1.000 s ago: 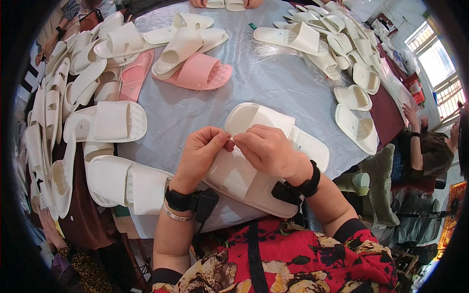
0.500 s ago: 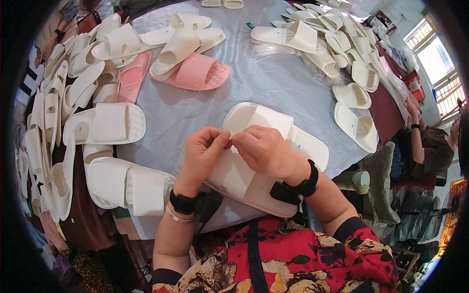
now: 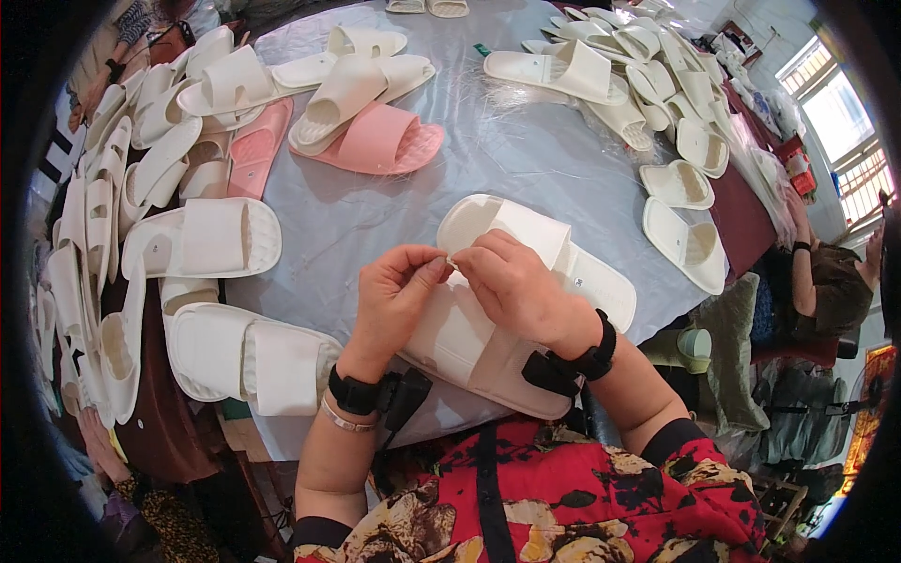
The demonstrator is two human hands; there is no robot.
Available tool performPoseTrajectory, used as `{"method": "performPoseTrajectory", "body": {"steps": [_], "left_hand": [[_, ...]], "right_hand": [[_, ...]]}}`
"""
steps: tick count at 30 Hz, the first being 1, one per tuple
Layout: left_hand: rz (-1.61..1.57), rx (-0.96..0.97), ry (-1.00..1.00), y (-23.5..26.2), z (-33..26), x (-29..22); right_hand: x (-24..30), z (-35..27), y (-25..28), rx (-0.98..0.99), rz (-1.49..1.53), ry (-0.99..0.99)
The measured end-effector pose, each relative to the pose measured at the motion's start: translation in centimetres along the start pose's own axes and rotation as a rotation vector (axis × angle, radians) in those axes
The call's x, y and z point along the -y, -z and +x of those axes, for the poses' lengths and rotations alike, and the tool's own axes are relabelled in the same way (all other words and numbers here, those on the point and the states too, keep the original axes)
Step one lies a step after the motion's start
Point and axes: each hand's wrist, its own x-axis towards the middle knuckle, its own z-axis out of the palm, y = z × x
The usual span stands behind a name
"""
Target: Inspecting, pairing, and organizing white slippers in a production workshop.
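Over a pair of white slippers, my left hand (image 3: pixel 394 300) and my right hand (image 3: pixel 514 286) meet fingertip to fingertip. Both are closed in a pinch on a tiny pale thing (image 3: pixel 451 264), too small to name. Beneath them one white slipper (image 3: pixel 530 228) lies with its strap upward, pointing away to the right. The other white slipper (image 3: pixel 449 333) lies nearer, partly hidden by my right hand and wrist. Black straps with small black devices circle both wrists.
Another white slipper pair (image 3: pixel 282 366) lies left of my left wrist. Piles of white slippers line the table's left side and far right (image 3: pixel 648 84). A pink slipper (image 3: pixel 385 141) lies beyond my hands. Thin clear strands lie on the grey table cover (image 3: pixel 526 150). Another person (image 3: pixel 835 281) sits at right.
My pinched fingertips have moved slightly to the right, and the tiny pale thing between them shows more clearly. The slippers beneath have shifted a little to the right.
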Motion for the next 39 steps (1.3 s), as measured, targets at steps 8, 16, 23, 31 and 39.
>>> {"method": "performPoseTrajectory", "body": {"steps": [8,16,23,31,39], "left_hand": [[0.025,0.024,0.034,0.1,0.0,0.0],[-0.007,0.045,0.040,0.2,0.0,0.1],[0.065,0.054,0.043,0.1,0.0,-0.2],[0.031,0.045,0.007,0.1,0.2,0.5],[0.008,0.070,-0.028,0.4,0.3,0.8]], "right_hand": [[-0.1,-0.1,0.2,0.043,-0.025,0.023],[-0.1,-0.1,0.0,0.032,-0.002,0.040],[-0.3,-0.1,-0.4,-0.019,0.008,0.080],[-0.2,0.1,-0.4,-0.013,-0.006,0.058],[0.1,0.2,-0.5,-0.047,-0.066,0.036]]}}
